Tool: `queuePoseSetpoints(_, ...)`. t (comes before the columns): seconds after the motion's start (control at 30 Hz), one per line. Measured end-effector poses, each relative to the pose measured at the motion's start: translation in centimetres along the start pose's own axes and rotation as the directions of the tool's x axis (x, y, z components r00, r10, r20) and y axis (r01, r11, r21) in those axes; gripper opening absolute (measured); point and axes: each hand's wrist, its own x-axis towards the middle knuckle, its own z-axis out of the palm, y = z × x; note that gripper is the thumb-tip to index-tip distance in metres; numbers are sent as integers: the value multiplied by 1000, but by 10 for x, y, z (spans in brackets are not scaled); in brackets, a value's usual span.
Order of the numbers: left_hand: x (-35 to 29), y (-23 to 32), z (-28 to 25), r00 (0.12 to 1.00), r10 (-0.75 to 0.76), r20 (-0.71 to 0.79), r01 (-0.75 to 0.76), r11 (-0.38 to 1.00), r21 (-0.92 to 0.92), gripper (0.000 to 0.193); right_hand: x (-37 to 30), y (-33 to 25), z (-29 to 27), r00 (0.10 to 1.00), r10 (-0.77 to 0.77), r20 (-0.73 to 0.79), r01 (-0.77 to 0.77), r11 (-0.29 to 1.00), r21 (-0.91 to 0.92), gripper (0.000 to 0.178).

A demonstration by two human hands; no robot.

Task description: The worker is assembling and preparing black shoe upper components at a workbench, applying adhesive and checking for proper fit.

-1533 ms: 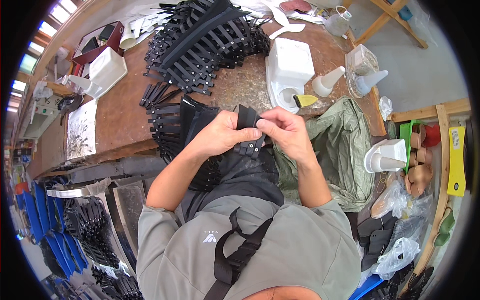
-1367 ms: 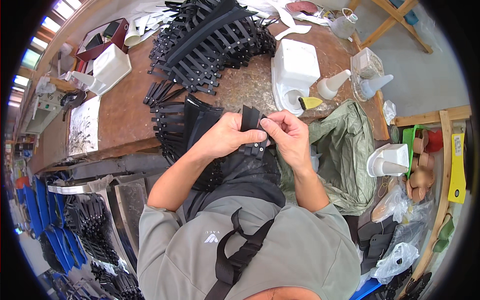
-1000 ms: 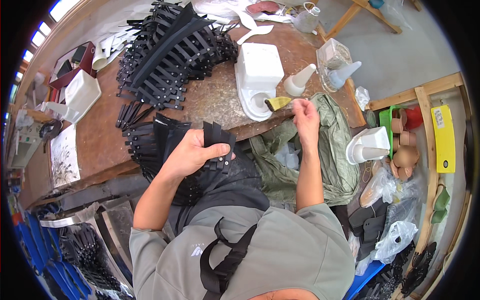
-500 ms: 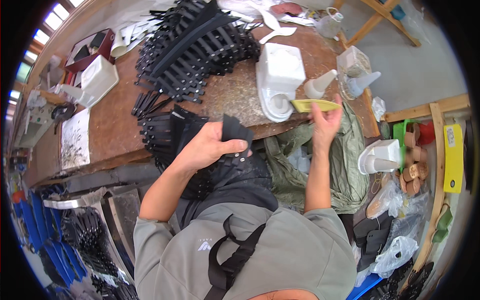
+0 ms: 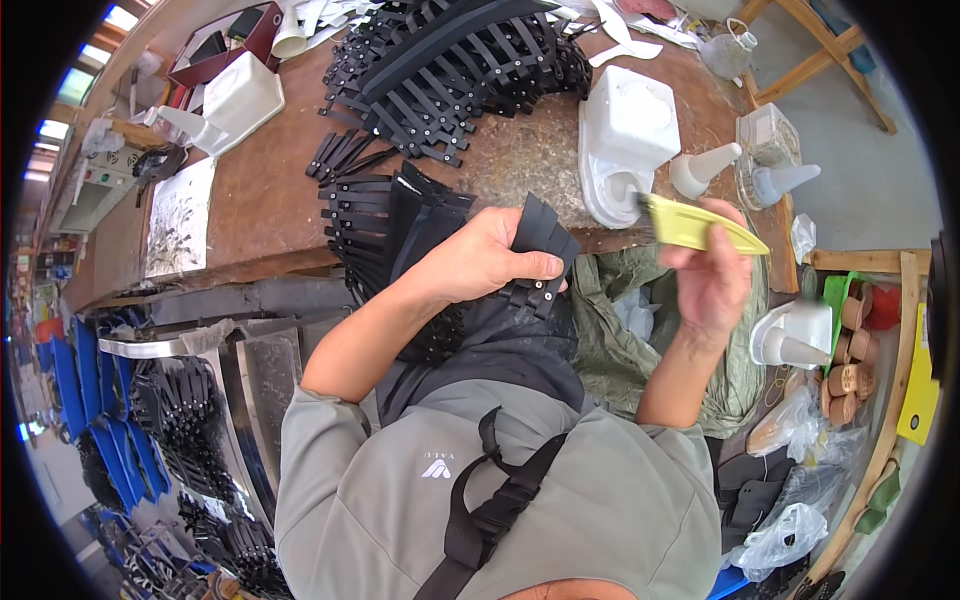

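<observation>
By the left hand (image 5: pixel 487 258), flat black straps with silver rivets (image 5: pixel 546 240) are pinched before the brown tabletop's (image 5: pixel 265 220) near edge. By the right hand (image 5: pixel 716 290), a yellow-handled, dark-bristled brush (image 5: pixel 700 228) is grasped, its bristles near a white plastic container's (image 5: pixel 630 120) round well. Beyond, riveted black strap pieces (image 5: pixel 440 85) are heaped.

A maroon box (image 5: pixel 263 36) sits near some white scraps (image 5: pixel 325 14)

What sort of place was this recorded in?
Most likely a workshop: a stained brown workbench, a heap of black studded straps on it, and a yellow brush in the right hand.
</observation>
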Motion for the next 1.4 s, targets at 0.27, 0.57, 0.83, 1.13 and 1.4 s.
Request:
queuePoseSetpoints(0.27,-3,11,8,998,-39,-44,37,998,-41,26,0,16,49,990,-50,130,94,929,-357,17)
queuePoseSetpoints(0.57,-5,11,5,998,-48,-47,49,999,15,24,3,15,49,991,-38,126,84,919,-385,15)
queuePoseSetpoints(0.83,-7,13,6,991,-76,-107,78,997,19,15,-3,13,37,978,-9,208,101,894,-437,15)
queuePoseSetpoints(1.13,-6,20,3,988,-55,-147,71,992,103,14,-6,16,25,1000,5,15,3,869,-495,16)
queuePoseSetpoints(1.4,-10,22,3,989,-44,-141,55,996,74,15,-3,21,15,996,-20,-82,-14,916,-401,18)
